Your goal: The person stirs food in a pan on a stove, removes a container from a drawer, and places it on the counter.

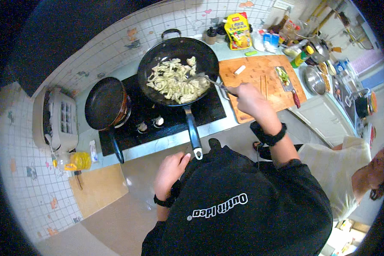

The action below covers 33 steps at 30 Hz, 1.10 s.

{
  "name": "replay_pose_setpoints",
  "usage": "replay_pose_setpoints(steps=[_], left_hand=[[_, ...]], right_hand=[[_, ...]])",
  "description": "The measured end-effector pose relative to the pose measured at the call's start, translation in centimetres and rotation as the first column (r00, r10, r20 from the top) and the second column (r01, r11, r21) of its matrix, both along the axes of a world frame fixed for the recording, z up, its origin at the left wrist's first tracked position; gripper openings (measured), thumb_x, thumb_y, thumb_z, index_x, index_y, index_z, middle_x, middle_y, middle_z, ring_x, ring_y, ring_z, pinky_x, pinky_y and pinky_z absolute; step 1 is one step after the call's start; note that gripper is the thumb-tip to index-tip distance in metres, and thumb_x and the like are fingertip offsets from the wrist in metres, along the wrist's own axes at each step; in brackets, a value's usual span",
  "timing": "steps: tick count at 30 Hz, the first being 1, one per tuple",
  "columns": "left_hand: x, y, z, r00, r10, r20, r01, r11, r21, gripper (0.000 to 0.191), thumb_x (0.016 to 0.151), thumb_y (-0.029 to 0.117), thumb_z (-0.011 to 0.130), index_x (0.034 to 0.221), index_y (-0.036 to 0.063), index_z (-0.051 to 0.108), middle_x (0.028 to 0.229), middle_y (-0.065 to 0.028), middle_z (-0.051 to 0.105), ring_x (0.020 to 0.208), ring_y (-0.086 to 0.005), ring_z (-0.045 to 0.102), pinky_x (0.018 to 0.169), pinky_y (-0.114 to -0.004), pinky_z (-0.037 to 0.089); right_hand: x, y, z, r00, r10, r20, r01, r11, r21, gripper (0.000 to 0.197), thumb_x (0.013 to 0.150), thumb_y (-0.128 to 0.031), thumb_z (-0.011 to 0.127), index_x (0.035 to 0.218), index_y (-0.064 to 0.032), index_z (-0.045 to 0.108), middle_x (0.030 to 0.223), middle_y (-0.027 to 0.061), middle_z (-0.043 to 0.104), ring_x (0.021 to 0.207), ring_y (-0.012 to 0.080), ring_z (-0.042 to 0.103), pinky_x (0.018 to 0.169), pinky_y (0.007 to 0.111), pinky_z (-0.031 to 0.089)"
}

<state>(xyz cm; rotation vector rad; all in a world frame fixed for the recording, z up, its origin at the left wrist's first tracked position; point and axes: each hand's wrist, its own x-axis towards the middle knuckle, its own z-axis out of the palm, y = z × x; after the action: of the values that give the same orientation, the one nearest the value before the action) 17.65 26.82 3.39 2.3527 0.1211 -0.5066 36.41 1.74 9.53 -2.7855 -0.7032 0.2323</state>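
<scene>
My right hand [251,99] grips the handle of a metal spatula [213,82]. The spatula's blade is partly hidden among pale, cut cauliflower pieces [176,81] inside a large black wok [150,54]. The wok sits on the black glass cooktop [176,120], its long handle [193,131] pointing toward me. Close to my body, my left hand [169,172] hangs below the counter edge, left of the wok handle's end and apart from it. Its fingers curl partly out of sight, and I see nothing held in it.
Left of the wok stands a frying pan [104,104], its handle past the counter edge. A wooden cutting board [252,76] at right carries a cleaver [286,80] with chopped greens and chopsticks [264,87]. An oil bottle [80,161] is far left. Another person [336,172] is close on my right.
</scene>
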Motion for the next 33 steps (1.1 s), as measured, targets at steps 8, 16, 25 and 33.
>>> replay_pose_setpoints(steps=[8,16,25,33], left_hand=[[-1.4,1.5,-1.7,0.996,0.074,0.051,-0.072,0.996,-0.048,0.041,0.093,0.035,0.049,0.078,-0.0016,0.058,0.078,-0.0253,0.060,0.078,-0.0429,0.058,0.067,-0.048,0.045],[-2.2,2.2,-2.6,0.986,0.146,0.076,-0.139,0.986,-0.091,0.042,0.093,0.036,0.049,0.078,-0.0024,0.058,0.079,-0.0262,0.060,0.078,-0.0439,0.058,0.067,-0.049,0.044],[-2.4,2.9,-2.2,0.987,0.141,0.071,-0.139,0.990,-0.032,0.043,0.094,0.036,0.047,0.078,-0.0025,0.058,0.081,-0.0266,0.061,0.081,-0.0439,0.058,0.071,-0.050,0.045],[-2.2,2.7,-1.1,0.992,0.115,0.047,-0.114,0.993,-0.014,0.042,0.093,0.036,0.048,0.079,-0.0027,0.058,0.081,-0.0259,0.060,0.081,-0.0435,0.058,0.071,-0.049,0.045]], right_hand=[[-0.6,-1.5,4.8,0.984,0.100,-0.149,-0.090,0.993,0.071,0.048,0.075,-0.002,0.063,0.121,-0.0156,0.062,0.086,0.0214,0.064,0.078,0.0350,0.062,0.070,0.040,0.048],[-2.4,0.5,7.9,0.970,0.232,-0.073,-0.241,0.959,-0.150,0.041,0.075,-0.004,0.059,0.114,-0.0119,0.065,0.079,0.0210,0.062,0.076,0.0364,0.060,0.071,0.045,0.047],[-1.0,1.9,5.3,0.973,0.225,0.041,-0.223,0.973,-0.054,0.039,0.076,-0.004,0.060,0.115,-0.0086,0.064,0.079,0.0215,0.062,0.080,0.0366,0.061,0.072,0.044,0.048],[-1.7,4.2,2.6,0.975,0.220,0.045,-0.217,0.975,-0.048,0.040,0.076,-0.003,0.057,0.114,-0.0121,0.064,0.073,0.0229,0.061,0.072,0.0374,0.061,0.066,0.046,0.048]])
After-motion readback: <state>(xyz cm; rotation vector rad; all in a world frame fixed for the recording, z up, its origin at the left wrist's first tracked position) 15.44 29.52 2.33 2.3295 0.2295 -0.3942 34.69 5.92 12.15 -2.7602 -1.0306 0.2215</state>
